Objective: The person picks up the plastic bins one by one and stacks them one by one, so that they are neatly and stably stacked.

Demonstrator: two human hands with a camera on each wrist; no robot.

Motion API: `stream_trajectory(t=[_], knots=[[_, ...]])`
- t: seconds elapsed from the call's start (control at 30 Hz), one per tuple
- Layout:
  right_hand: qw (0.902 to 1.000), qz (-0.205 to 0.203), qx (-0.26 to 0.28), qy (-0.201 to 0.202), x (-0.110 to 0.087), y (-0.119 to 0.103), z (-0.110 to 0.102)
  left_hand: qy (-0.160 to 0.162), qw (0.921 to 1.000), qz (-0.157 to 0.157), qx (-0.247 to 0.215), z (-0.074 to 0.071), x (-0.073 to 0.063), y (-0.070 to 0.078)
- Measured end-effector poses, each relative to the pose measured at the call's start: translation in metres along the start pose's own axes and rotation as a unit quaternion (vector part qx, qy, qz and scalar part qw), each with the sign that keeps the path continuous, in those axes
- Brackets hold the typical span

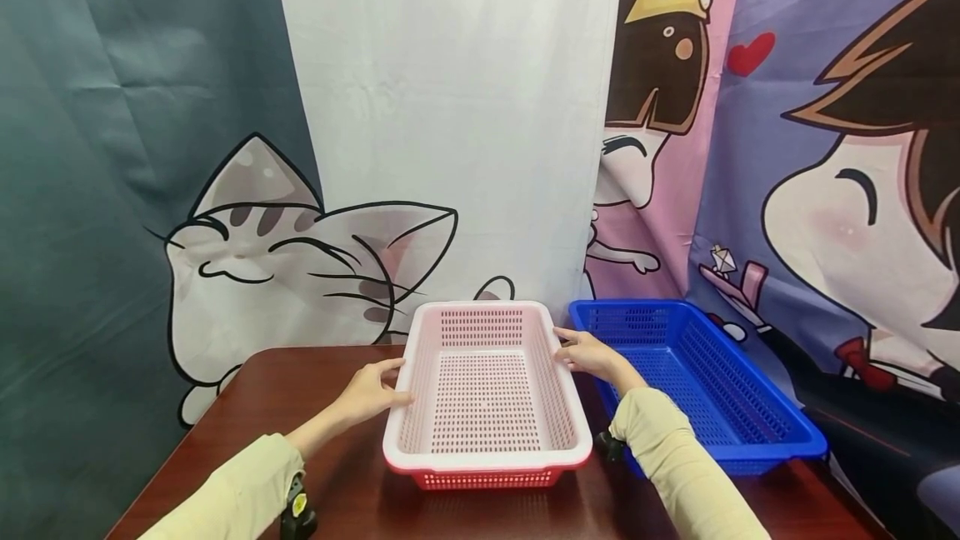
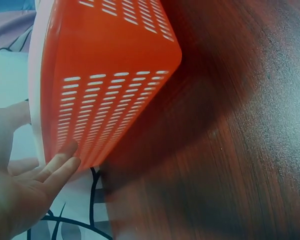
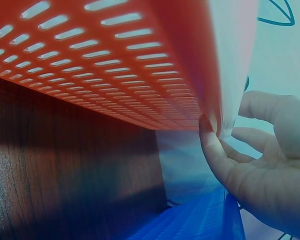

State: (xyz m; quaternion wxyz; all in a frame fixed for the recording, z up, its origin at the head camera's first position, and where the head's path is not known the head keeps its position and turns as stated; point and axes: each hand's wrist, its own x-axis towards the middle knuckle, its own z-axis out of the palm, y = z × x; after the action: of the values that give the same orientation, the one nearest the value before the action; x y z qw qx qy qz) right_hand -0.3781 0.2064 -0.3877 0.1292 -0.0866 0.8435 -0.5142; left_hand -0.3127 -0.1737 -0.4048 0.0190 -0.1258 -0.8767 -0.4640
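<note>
A white plastic basket (image 1: 487, 461) sits nested in a red basket (image 1: 487, 480) of like shape, with slotted walls and floor. The two stand on the brown table, their rims together. My left hand (image 1: 369, 390) grips the left side of the rims; in the left wrist view its fingers (image 2: 60, 167) lie against the red slotted wall. Across from it, my right hand (image 1: 588, 354) holds the right side of the rims. One of its fingers (image 3: 212, 150) reaches under the rim in the right wrist view. Within the white basket only its slotted floor shows.
A larger blue basket (image 1: 772, 450) stands close by on the right, partly behind my right forearm. The brown table (image 1: 337, 473) extends to the left. Behind it hangs a cloth backdrop (image 1: 457, 107) printed with cartoon figures.
</note>
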Motion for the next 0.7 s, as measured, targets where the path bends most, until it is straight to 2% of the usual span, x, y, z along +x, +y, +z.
stream_trajectory(t=[0.2, 0.33, 0.47, 0.7], knots=[[0.9997, -0.001, -0.02, 0.015, 0.001, -0.001, 0.003, 0.002, 0.9999, -0.016, 0.001, 0.001, -0.002, 0.008], [0.9996, -0.002, -0.025, 0.011, 0.0, -0.006, 0.009, -0.005, 0.9996, -0.026, -0.001, -0.004, -0.007, 0.008], [0.9998, -0.011, -0.017, 0.0, 0.003, -0.01, 0.015, -0.009, 0.9994, -0.034, -0.003, -0.013, -0.013, 0.003], [0.9998, -0.021, -0.004, -0.007, 0.014, -0.024, 0.03, -0.022, 0.9996, -0.019, -0.007, -0.04, -0.02, -0.003]])
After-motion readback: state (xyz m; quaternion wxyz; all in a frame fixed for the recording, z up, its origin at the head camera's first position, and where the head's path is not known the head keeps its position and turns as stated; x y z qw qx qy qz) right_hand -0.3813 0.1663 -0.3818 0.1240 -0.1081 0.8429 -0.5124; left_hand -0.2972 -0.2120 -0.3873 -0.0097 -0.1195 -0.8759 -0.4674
